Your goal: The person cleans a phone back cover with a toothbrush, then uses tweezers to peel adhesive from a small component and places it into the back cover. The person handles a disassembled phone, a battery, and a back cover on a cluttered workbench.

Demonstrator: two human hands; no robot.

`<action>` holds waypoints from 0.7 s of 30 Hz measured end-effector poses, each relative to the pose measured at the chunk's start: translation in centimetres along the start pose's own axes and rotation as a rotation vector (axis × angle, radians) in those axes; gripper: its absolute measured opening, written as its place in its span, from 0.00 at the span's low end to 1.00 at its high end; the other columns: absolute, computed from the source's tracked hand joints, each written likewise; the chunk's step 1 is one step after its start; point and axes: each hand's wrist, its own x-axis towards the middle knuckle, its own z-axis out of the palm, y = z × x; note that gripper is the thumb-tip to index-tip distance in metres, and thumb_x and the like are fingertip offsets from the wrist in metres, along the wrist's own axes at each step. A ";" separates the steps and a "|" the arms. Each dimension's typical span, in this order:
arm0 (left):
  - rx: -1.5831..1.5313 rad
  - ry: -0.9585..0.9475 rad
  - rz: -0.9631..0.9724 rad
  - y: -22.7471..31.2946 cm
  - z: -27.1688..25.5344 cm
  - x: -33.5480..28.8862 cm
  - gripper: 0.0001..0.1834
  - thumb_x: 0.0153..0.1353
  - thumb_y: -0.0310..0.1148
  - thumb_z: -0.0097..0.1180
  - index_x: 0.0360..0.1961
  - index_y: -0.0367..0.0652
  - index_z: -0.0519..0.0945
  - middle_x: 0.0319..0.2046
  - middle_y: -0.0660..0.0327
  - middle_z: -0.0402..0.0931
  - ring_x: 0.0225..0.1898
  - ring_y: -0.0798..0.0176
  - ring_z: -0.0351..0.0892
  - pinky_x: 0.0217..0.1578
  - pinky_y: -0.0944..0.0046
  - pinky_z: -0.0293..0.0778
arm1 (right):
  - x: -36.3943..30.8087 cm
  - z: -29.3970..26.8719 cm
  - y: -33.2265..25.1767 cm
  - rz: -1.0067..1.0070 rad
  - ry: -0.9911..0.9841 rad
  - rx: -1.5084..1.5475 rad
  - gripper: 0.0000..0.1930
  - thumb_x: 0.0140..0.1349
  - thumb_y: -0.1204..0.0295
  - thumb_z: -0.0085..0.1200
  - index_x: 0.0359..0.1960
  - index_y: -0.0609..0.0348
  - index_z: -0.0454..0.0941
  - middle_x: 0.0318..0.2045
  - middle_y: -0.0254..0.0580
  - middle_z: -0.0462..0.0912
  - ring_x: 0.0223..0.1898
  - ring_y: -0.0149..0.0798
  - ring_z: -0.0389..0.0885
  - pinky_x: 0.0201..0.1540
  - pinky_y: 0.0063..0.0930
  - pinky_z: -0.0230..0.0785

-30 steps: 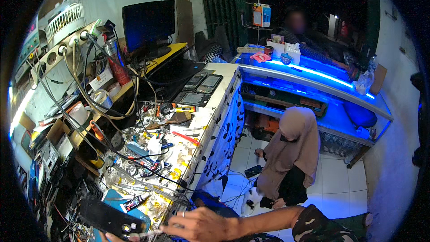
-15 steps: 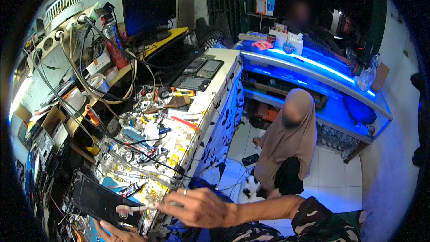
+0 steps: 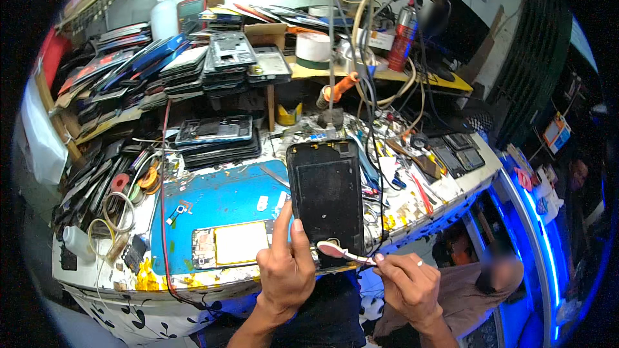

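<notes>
My left hand [image 3: 285, 274] holds the lower left edge of a black phone screen panel [image 3: 325, 187], with its index finger and thumb stretched up along the panel. The panel is tilted up above the bench's front edge. Between thumb and fingers, my right hand [image 3: 409, 287] pinches the pale handle of a toothbrush [image 3: 333, 249]. The brush's pinkish oval head is over the panel's lower part; whether it touches cannot be made out. Left of my left hand, an opened phone [image 3: 238, 245] with a yellow-edged white middle lies on a blue work mat [image 3: 219, 190].
Stacked phone parts [image 3: 216, 135] stand behind the mat, with more piled on the shelf above. A soldering iron with an orange handle [image 3: 338, 89] and hanging cables rise behind the panel. Loose tools and scraps cover the bench's right side. A person [image 3: 477, 283] sits at the right.
My view has swung left toward the bench and mat. The panel now appears upright at the centre, still in my left hand. The toothbrush remains in my right hand.
</notes>
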 end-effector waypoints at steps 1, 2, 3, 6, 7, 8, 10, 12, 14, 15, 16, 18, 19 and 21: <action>-0.010 0.016 0.048 -0.1 0.1 0.3 0.19 0.72 0.25 0.51 0.61 0.28 0.74 0.23 0.45 0.80 0.14 0.55 0.79 0.16 0.56 0.68 | 0.5 -0.2 0.1 -0.073 -0.034 0.013 0.14 0.51 0.82 0.64 0.41 0.56 0.86 0.31 0.36 0.86 0.29 0.40 0.83 0.29 0.32 0.75; 0.037 -0.002 0.092 -0.2 0.0 0.4 0.19 0.71 0.24 0.51 0.61 0.28 0.74 0.23 0.45 0.81 0.15 0.55 0.79 0.16 0.56 0.69 | 1.3 -0.2 0.7 -0.033 0.071 -0.044 0.14 0.52 0.81 0.64 0.41 0.55 0.86 0.30 0.36 0.85 0.28 0.41 0.82 0.29 0.31 0.74; 0.081 -0.019 0.135 -0.2 0.0 0.4 0.19 0.71 0.24 0.51 0.61 0.27 0.74 0.24 0.45 0.81 0.15 0.55 0.80 0.16 0.56 0.69 | 1.8 -0.7 1.0 0.065 0.110 -0.133 0.14 0.53 0.80 0.63 0.42 0.53 0.87 0.32 0.37 0.85 0.29 0.41 0.82 0.30 0.32 0.74; 0.066 -0.035 0.160 0.0 -0.3 0.0 0.18 0.71 0.23 0.51 0.60 0.26 0.75 0.24 0.45 0.81 0.16 0.55 0.81 0.17 0.56 0.70 | 2.8 -1.2 1.2 -0.096 0.079 -0.134 0.12 0.54 0.80 0.61 0.40 0.53 0.87 0.33 0.37 0.85 0.31 0.42 0.82 0.31 0.35 0.72; 0.039 -0.046 0.151 0.2 -0.4 -0.2 0.18 0.71 0.23 0.51 0.59 0.26 0.75 0.24 0.46 0.81 0.16 0.55 0.81 0.17 0.57 0.70 | 3.3 -1.5 1.4 -0.086 0.104 -0.184 0.12 0.54 0.80 0.61 0.39 0.52 0.87 0.33 0.37 0.85 0.31 0.42 0.82 0.31 0.36 0.71; 0.038 -0.084 0.125 0.4 -0.6 -0.5 0.19 0.69 0.22 0.53 0.59 0.25 0.75 0.24 0.45 0.82 0.17 0.54 0.82 0.17 0.57 0.71 | 3.7 -1.8 1.7 -0.066 0.121 -0.235 0.11 0.54 0.80 0.61 0.38 0.52 0.87 0.34 0.37 0.85 0.32 0.42 0.81 0.32 0.36 0.70; 0.032 -0.093 0.182 0.6 -0.6 -1.0 0.18 0.71 0.24 0.51 0.58 0.27 0.76 0.22 0.47 0.80 0.15 0.57 0.78 0.17 0.58 0.68 | 4.8 -2.4 2.1 -0.029 0.168 -0.295 0.12 0.52 0.80 0.61 0.38 0.52 0.87 0.35 0.36 0.84 0.34 0.42 0.82 0.34 0.36 0.70; 0.090 -0.074 0.244 0.7 -0.6 -1.4 0.17 0.71 0.25 0.50 0.58 0.29 0.77 0.16 0.51 0.75 0.13 0.62 0.75 0.16 0.59 0.65 | 5.9 -2.6 2.5 -0.099 0.190 -0.319 0.14 0.51 0.80 0.60 0.40 0.52 0.87 0.36 0.36 0.84 0.34 0.43 0.82 0.36 0.37 0.70; 0.056 -0.107 0.183 0.6 -0.7 -1.9 0.17 0.71 0.26 0.51 0.57 0.28 0.78 0.15 0.52 0.74 0.12 0.63 0.74 0.16 0.60 0.64 | 6.7 -2.5 2.5 -0.143 0.180 -0.340 0.16 0.50 0.80 0.59 0.41 0.52 0.87 0.37 0.36 0.84 0.35 0.43 0.82 0.38 0.38 0.70; 0.044 -0.120 0.140 0.6 -0.7 -2.3 0.17 0.71 0.26 0.51 0.57 0.28 0.78 0.14 0.52 0.74 0.11 0.64 0.73 0.15 0.60 0.64 | 7.0 -2.4 2.5 -0.090 0.218 -0.347 0.16 0.50 0.80 0.59 0.42 0.52 0.87 0.37 0.36 0.84 0.36 0.42 0.83 0.39 0.39 0.70; 0.043 -0.076 0.111 0.4 -0.8 -2.5 0.17 0.70 0.26 0.52 0.57 0.29 0.79 0.12 0.55 0.72 0.10 0.65 0.71 0.15 0.62 0.63 | 7.1 -2.3 2.4 -0.087 0.242 -0.359 0.17 0.50 0.80 0.59 0.42 0.51 0.87 0.37 0.36 0.84 0.36 0.42 0.83 0.40 0.39 0.70; 0.010 -0.047 0.034 0.2 -1.1 -3.1 0.17 0.70 0.27 0.52 0.56 0.30 0.79 0.11 0.57 0.70 0.10 0.66 0.69 0.15 0.62 0.62 | 7.1 -1.9 2.3 -0.054 0.277 -0.360 0.16 0.52 0.77 0.60 0.43 0.49 0.87 0.37 0.35 0.84 0.39 0.40 0.83 0.44 0.41 0.71; -0.021 -0.048 0.014 0.0 -1.1 -3.2 0.17 0.71 0.27 0.52 0.56 0.30 0.79 0.10 0.58 0.69 0.10 0.67 0.69 0.15 0.62 0.62 | 7.1 -1.7 2.3 -0.096 0.235 -0.312 0.16 0.51 0.78 0.60 0.42 0.50 0.87 0.37 0.36 0.85 0.39 0.40 0.83 0.44 0.40 0.71; 0.148 -0.154 0.149 -0.3 -1.2 -3.3 0.17 0.72 0.28 0.50 0.56 0.28 0.79 0.11 0.61 0.70 0.12 0.72 0.67 0.16 0.62 0.61 | 6.8 -1.2 2.4 -0.136 0.193 -0.268 0.16 0.48 0.80 0.61 0.40 0.51 0.87 0.37 0.37 0.85 0.40 0.42 0.83 0.42 0.40 0.70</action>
